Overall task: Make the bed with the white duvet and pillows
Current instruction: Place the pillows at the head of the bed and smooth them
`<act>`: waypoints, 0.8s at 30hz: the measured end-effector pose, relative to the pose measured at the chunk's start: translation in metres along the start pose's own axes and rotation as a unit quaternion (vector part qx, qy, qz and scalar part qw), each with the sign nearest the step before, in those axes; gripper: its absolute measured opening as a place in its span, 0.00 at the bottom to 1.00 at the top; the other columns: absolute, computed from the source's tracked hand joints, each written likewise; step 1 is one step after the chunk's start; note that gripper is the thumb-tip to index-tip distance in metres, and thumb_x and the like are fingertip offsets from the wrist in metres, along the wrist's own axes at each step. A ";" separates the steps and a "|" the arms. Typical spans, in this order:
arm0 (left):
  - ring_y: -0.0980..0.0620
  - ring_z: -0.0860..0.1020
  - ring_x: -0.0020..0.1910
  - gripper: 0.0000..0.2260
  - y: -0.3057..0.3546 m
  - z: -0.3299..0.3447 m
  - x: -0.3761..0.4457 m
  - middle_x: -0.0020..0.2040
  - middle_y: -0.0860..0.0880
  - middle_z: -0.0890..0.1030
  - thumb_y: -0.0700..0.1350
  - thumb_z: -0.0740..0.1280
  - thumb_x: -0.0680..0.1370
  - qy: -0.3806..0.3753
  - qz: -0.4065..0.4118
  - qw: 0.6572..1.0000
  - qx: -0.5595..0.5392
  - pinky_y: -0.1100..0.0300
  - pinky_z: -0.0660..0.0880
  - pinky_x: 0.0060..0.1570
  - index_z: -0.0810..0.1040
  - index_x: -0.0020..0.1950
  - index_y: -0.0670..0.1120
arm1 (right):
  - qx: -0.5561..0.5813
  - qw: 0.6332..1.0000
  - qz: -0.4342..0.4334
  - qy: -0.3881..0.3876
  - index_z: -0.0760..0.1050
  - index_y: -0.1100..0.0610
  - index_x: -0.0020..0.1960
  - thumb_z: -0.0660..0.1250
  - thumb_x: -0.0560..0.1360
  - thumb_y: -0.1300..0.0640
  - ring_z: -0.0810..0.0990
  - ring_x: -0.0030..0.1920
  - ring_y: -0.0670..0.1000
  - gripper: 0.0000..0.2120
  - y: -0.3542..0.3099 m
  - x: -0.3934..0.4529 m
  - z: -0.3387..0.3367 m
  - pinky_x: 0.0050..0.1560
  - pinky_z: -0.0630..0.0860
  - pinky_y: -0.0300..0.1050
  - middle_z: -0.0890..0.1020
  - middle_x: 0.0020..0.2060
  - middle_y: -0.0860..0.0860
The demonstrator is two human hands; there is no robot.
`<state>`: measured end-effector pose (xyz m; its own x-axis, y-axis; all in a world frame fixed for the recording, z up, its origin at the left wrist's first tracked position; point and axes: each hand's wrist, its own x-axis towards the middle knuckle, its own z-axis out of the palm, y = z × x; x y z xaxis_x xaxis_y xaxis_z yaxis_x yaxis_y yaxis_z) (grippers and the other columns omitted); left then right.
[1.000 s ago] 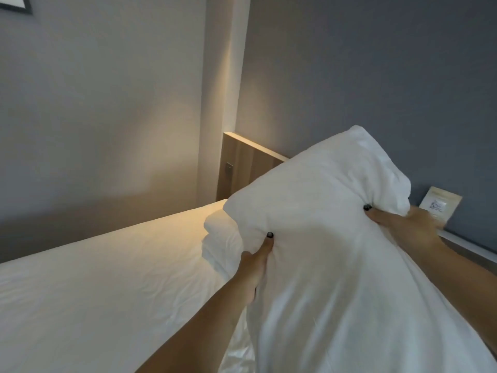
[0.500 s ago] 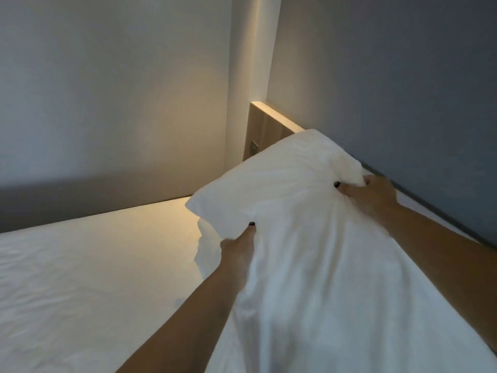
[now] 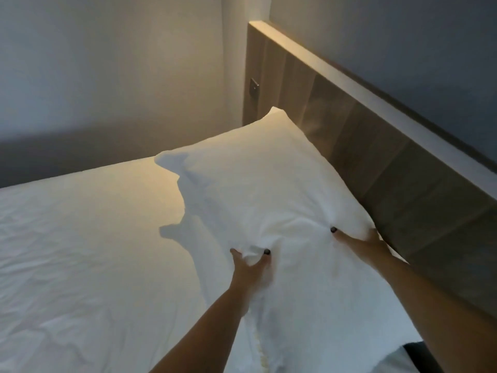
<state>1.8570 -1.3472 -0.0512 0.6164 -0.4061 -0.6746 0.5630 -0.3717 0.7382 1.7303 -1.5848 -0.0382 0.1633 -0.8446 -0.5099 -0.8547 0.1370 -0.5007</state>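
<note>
Left hand (image 3: pixel 248 267): thumb and fingers pinch a bunched fold of the white pillow (image 3: pixel 258 189) at its near edge. Right hand (image 3: pixel 361 242): fingers curl over the pillow's headboard-side edge, thumb pressing into the top, fabric dimpled around it. The hands are apart, both clamped on the same pillow. The pillow lies flat on the bed, extending away from both hands, its long side against the wooden headboard (image 3: pixel 382 146) to the right of the right hand. Left of the left hand, the white duvet (image 3: pixel 88 246) spreads out, lightly wrinkled. Beyond the pillow's far corner, a small switch plate (image 3: pixel 254 88) sits on the headboard's end.
</note>
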 end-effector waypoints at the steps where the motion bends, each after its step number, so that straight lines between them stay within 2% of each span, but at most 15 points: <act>1: 0.57 0.78 0.55 0.36 -0.003 0.006 -0.005 0.67 0.50 0.72 0.55 0.68 0.78 -0.006 0.032 0.999 0.035 0.65 0.77 0.51 0.48 0.77 0.56 | -0.036 0.999 -0.017 0.016 0.45 0.54 0.80 0.68 0.60 0.24 0.55 0.76 0.61 0.61 0.001 -0.010 0.005 0.73 0.58 0.62 0.54 0.78 0.56; 2: 0.54 0.74 0.64 0.42 -0.006 0.012 -0.010 0.74 0.51 0.66 0.56 0.69 0.77 -0.008 0.070 0.995 0.076 0.60 0.74 0.61 0.41 0.79 0.55 | -0.072 0.995 -0.051 0.036 0.43 0.52 0.80 0.63 0.65 0.24 0.51 0.77 0.60 0.56 0.003 -0.019 0.011 0.73 0.54 0.66 0.50 0.78 0.55; 3: 0.51 0.69 0.70 0.45 -0.008 0.016 -0.016 0.77 0.53 0.62 0.57 0.69 0.77 -0.005 0.096 0.990 0.100 0.56 0.70 0.67 0.37 0.80 0.55 | -0.110 0.988 -0.092 0.055 0.41 0.50 0.79 0.58 0.69 0.26 0.47 0.78 0.59 0.50 0.003 -0.031 0.017 0.72 0.52 0.69 0.47 0.79 0.53; 5: 0.50 0.64 0.74 0.47 -0.007 0.017 -0.020 0.77 0.55 0.57 0.56 0.69 0.77 0.009 0.124 0.987 0.104 0.52 0.68 0.70 0.34 0.79 0.55 | -0.192 0.959 -0.198 0.072 0.38 0.45 0.79 0.48 0.73 0.28 0.43 0.78 0.57 0.42 0.006 -0.043 0.032 0.71 0.51 0.71 0.42 0.79 0.49; 7: 0.48 0.58 0.77 0.47 0.005 0.011 -0.009 0.79 0.48 0.54 0.55 0.69 0.77 0.057 0.152 0.981 0.111 0.54 0.60 0.75 0.33 0.78 0.52 | -0.247 0.934 -0.248 0.064 0.35 0.43 0.78 0.42 0.71 0.27 0.41 0.78 0.57 0.41 0.009 -0.050 0.044 0.70 0.50 0.71 0.39 0.78 0.48; 9: 0.49 0.49 0.79 0.46 0.025 0.006 0.009 0.81 0.46 0.48 0.53 0.69 0.78 0.091 0.188 0.969 0.133 0.61 0.48 0.75 0.34 0.79 0.49 | -0.271 0.926 -0.255 0.064 0.33 0.42 0.77 0.38 0.68 0.25 0.40 0.78 0.57 0.43 0.014 -0.050 0.052 0.70 0.51 0.73 0.37 0.78 0.49; 10: 0.49 0.49 0.80 0.46 0.035 0.005 0.019 0.81 0.46 0.50 0.53 0.69 0.77 0.093 0.202 0.963 0.153 0.61 0.49 0.75 0.36 0.79 0.48 | -0.277 0.924 -0.254 0.072 0.33 0.43 0.77 0.37 0.68 0.25 0.40 0.78 0.57 0.43 0.016 -0.048 0.055 0.70 0.51 0.73 0.37 0.78 0.49; 12: 0.47 0.53 0.79 0.46 0.051 0.016 0.027 0.80 0.45 0.57 0.55 0.70 0.76 0.053 0.235 0.947 0.212 0.53 0.55 0.76 0.38 0.80 0.50 | -0.271 0.929 -0.240 0.080 0.33 0.43 0.77 0.35 0.67 0.25 0.39 0.78 0.57 0.43 0.015 -0.046 0.056 0.70 0.50 0.73 0.36 0.78 0.49; 13: 0.48 0.50 0.79 0.46 0.057 0.027 0.024 0.80 0.47 0.55 0.56 0.69 0.77 0.013 0.267 0.932 0.246 0.50 0.55 0.76 0.37 0.80 0.52 | -0.260 0.936 -0.226 0.077 0.32 0.43 0.77 0.35 0.67 0.26 0.38 0.78 0.56 0.43 0.014 -0.044 0.055 0.70 0.50 0.73 0.36 0.78 0.48; 15: 0.50 0.40 0.78 0.43 0.062 0.048 0.020 0.81 0.50 0.44 0.54 0.66 0.79 -0.063 0.323 0.889 0.319 0.47 0.51 0.77 0.34 0.78 0.58 | -0.236 0.949 -0.195 0.077 0.32 0.43 0.77 0.33 0.66 0.27 0.39 0.78 0.55 0.43 0.018 -0.040 0.052 0.70 0.51 0.73 0.37 0.78 0.48; 16: 0.47 0.38 0.78 0.42 0.063 0.054 0.022 0.81 0.51 0.39 0.54 0.65 0.80 -0.076 0.325 0.876 0.349 0.46 0.51 0.77 0.33 0.78 0.59 | -0.227 0.953 -0.185 0.072 0.32 0.43 0.77 0.33 0.66 0.27 0.40 0.78 0.55 0.43 0.021 -0.038 0.049 0.70 0.51 0.73 0.37 0.78 0.48; 19: 0.37 0.40 0.78 0.43 0.060 0.052 0.036 0.79 0.47 0.33 0.54 0.65 0.80 -0.028 0.257 0.881 0.398 0.43 0.52 0.75 0.32 0.78 0.57 | -0.230 0.953 -0.188 0.063 0.30 0.43 0.76 0.31 0.65 0.25 0.40 0.78 0.55 0.44 0.029 -0.036 0.047 0.71 0.50 0.73 0.37 0.78 0.48; 22: 0.37 0.40 0.78 0.44 0.047 0.033 0.039 0.79 0.44 0.32 0.55 0.65 0.79 0.006 0.204 0.900 0.386 0.44 0.53 0.74 0.31 0.78 0.54 | -0.263 0.938 -0.213 0.077 0.28 0.44 0.76 0.23 0.62 0.22 0.39 0.78 0.57 0.47 0.025 -0.048 0.057 0.70 0.49 0.73 0.34 0.77 0.49; 24: 0.38 0.41 0.79 0.43 0.038 0.020 0.036 0.79 0.44 0.32 0.56 0.64 0.80 0.013 0.197 0.906 0.374 0.43 0.53 0.75 0.32 0.78 0.54 | -0.265 0.933 -0.228 0.088 0.31 0.46 0.77 0.27 0.65 0.24 0.40 0.78 0.58 0.46 0.022 -0.059 0.064 0.71 0.48 0.70 0.36 0.78 0.51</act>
<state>1.8899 -1.3924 -0.0471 0.7067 -0.6142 -0.3513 -0.2286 -0.6680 0.7082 1.7331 -1.4988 -0.0639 0.5259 -0.8306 -0.1834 -0.8474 -0.4931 -0.1969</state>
